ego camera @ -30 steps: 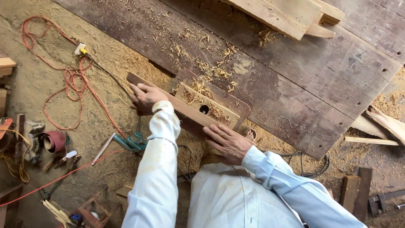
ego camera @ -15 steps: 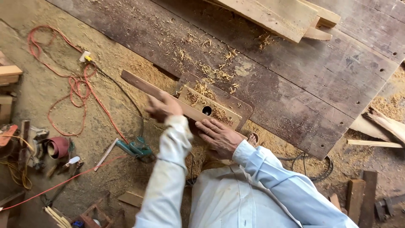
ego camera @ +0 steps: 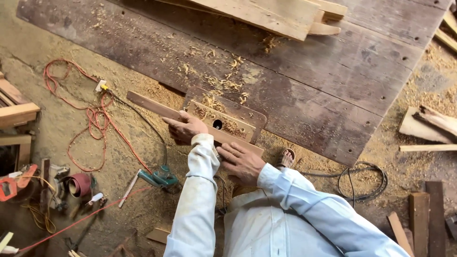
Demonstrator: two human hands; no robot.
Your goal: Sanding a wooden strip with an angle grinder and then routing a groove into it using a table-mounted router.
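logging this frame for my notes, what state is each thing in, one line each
left hand: gripping the long wooden strip
right hand: laid flat on the strip's near end
long wooden strip: lifted, slanting past the workbench edge
wooden block with a round hole: lying on the workbench, strewn with shavings
workbench: dark planks, scattered with shavings
green power tool: lying on the sawdust floor, untouched
orange cable: loosely looped on the floor
black cable: coiled on the floor
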